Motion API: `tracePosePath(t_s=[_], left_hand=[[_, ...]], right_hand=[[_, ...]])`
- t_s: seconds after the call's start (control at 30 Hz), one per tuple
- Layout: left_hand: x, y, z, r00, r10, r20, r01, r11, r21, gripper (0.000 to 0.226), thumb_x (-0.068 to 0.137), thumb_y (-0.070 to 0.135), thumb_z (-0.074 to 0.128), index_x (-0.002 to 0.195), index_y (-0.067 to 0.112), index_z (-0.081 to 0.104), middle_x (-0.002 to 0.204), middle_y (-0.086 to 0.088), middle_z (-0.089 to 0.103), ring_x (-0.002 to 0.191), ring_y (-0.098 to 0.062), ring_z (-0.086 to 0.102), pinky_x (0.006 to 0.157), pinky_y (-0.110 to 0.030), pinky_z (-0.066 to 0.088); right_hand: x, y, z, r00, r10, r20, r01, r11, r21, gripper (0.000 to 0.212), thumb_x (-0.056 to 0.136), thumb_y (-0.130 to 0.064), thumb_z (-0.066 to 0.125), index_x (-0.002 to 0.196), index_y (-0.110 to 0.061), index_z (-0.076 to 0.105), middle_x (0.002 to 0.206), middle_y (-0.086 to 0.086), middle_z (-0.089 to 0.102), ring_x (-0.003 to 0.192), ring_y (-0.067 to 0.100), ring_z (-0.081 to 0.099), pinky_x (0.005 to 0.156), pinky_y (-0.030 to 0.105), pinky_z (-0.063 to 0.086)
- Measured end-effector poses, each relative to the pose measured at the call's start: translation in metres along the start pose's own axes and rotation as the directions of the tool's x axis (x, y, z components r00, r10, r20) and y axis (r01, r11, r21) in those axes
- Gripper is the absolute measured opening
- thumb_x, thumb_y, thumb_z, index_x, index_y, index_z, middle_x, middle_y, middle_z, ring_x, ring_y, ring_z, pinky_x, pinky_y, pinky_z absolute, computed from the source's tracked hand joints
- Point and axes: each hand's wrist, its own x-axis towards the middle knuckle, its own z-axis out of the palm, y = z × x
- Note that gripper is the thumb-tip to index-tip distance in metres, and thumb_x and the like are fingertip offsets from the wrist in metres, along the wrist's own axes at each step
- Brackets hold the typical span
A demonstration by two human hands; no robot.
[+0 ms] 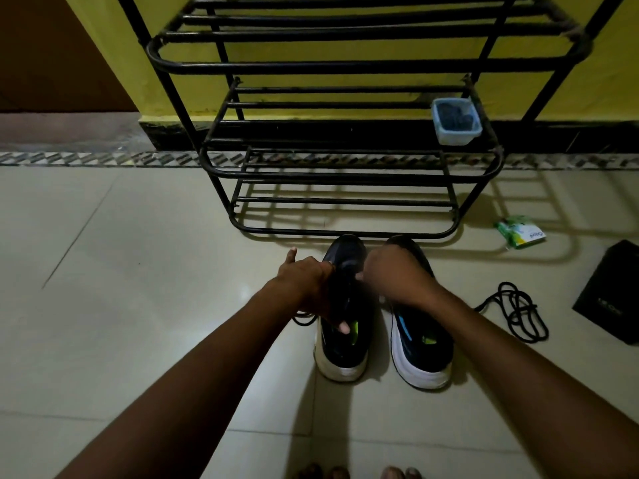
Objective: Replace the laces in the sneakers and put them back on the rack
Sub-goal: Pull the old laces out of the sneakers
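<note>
Two dark sneakers with white soles stand side by side on the tiled floor, toes toward a black metal rack [349, 174]. My left hand [306, 281] grips the left sneaker [344, 354] at its lacing area, thumb down inside the opening. My right hand [397, 274] pinches at the same shoe's lacing, reaching across above the right sneaker [423, 354]. A short piece of black lace [304, 319] trails out under my left wrist. A loose black lace [515, 309] lies coiled on the floor to the right.
A small clear blue container [455, 122] sits on the rack's middle shelf at the right. A green packet [520, 232] and a black box [612, 292] lie on the floor to the right. Yellow wall behind; my toes [359, 473] show at the bottom edge.
</note>
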Motion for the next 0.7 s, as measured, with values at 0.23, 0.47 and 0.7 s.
tracePosePath(t_s=[0.23, 0.47, 0.7], left_hand=[[-0.004, 0.002, -0.002, 1.0, -0.001, -0.015, 0.0, 1.0, -0.028, 0.115, 0.056, 0.082, 0.075, 0.146, 0.019, 0.041, 0.139, -0.009, 0.056, 0.139, -0.027, 0.043, 0.122, -0.059, -0.005], [-0.001, 0.0, 0.001, 1.0, 0.009, -0.025, -0.009, 1.0, 0.005, 0.118, 0.056, 0.085, 0.072, 0.148, 0.019, 0.038, 0.139, -0.009, 0.057, 0.138, -0.027, 0.044, 0.121, -0.062, -0.005], [-0.004, 0.003, -0.001, 1.0, -0.006, 0.005, 0.006, 1.0, 0.008, 0.11, 0.067, 0.076, 0.073, 0.151, 0.018, 0.034, 0.143, -0.007, 0.054, 0.139, -0.026, 0.042, 0.122, -0.061, -0.004]], right_hand=[[0.003, -0.02, -0.002, 0.968, 0.213, -0.133, -0.073, 0.747, 0.66, 0.02, 0.105, -0.02, 0.046, 0.089, -0.013, 0.057, 0.085, 0.001, 0.064, 0.081, 0.016, 0.06, 0.068, 0.03, 0.041], [-0.006, -0.004, -0.004, 0.978, -0.203, -0.04, 0.197, 0.972, -0.125, 0.008, 0.103, -0.016, 0.046, 0.099, -0.013, 0.052, 0.078, 0.008, 0.06, 0.07, 0.017, 0.059, 0.066, 0.037, 0.049], [-0.003, -0.02, 0.002, 0.951, -0.249, 0.186, 0.31, 0.782, -0.541, 0.022, 0.095, -0.013, 0.052, 0.117, -0.008, 0.054, 0.117, 0.012, 0.053, 0.104, 0.03, 0.058, 0.082, 0.037, 0.048]])
